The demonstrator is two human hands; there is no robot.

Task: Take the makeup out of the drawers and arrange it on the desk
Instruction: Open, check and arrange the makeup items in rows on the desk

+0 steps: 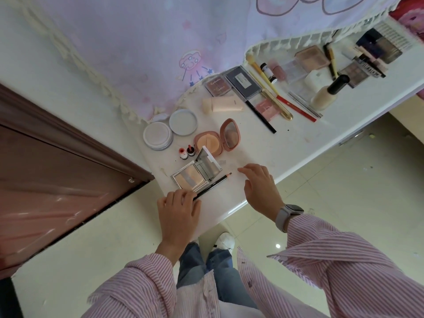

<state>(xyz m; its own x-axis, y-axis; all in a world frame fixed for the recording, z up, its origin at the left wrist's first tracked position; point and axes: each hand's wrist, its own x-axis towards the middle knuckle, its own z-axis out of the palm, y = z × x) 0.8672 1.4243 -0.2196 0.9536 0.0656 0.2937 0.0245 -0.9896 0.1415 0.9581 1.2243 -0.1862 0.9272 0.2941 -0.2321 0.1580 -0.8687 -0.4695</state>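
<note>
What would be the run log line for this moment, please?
left hand: holds black pencil end | right hand: open over desk | square palette: open beside pencil

Pinks, whites and a few dark accents on a white desk (286, 143)

The sleeves (344, 260) are pink-and-white striped, the jeans (220, 271) blue, the watch band (281, 218) pale grey. A lilac cloth (137, 42) carries pink cartoon doodles and a cream fringe. The round compact (227, 134) is dusty pink with peach powder, the pencil (213, 184) black (red-tipped), the tube (223, 104) peach, the foundation bottle (325, 94) beige under a black cap.
</note>
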